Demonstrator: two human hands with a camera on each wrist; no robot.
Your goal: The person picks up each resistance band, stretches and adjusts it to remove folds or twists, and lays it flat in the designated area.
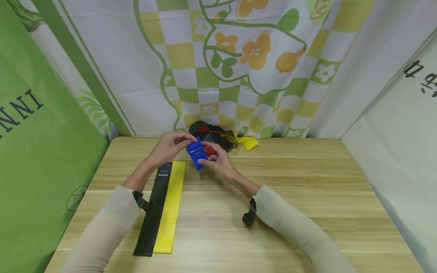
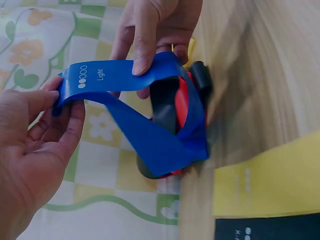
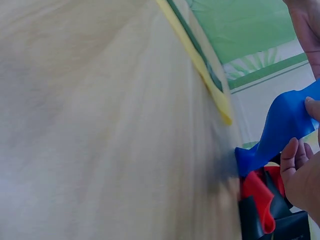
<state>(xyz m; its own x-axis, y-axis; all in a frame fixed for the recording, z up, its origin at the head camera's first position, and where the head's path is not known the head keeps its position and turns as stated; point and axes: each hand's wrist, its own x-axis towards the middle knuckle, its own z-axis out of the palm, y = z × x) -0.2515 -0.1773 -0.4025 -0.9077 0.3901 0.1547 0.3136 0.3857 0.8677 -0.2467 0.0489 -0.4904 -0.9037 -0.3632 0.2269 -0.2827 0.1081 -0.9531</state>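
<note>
Item: 1 blue band (image 2: 112,77), looped, held between the 2 hands; printed in white "Light", with a row of 5 circles, 2 filled and 3 outlined; whether its hanging fold touches the pile behind cannot be told.

Left hand (image 1: 169,147): thumb and fingertips closed in a pinch on the band's printed end; right hand (image 1: 222,165): thumb on the band's face, fingers bent beneath, gripping the other part.

Below the left hand, flat on the wooden table (image 1: 273,235): 1 black band (image 1: 150,216), marked with 5 filled white dots and small lettering, only an "X" legible in the left wrist view; just beside it, on the right hand's side, 1 yellow band (image 1: 173,212), its pale print too faint to read.

Just beyond the hands, at the table's far edge: 1 pile of black and red bands (image 1: 211,132), with a yellow strip (image 1: 249,143) trailing on the right hand's side.

Left of the left hand: green cloth (image 1: 30,159), dark capitals, "N" and "I" legible, cut off.
</note>
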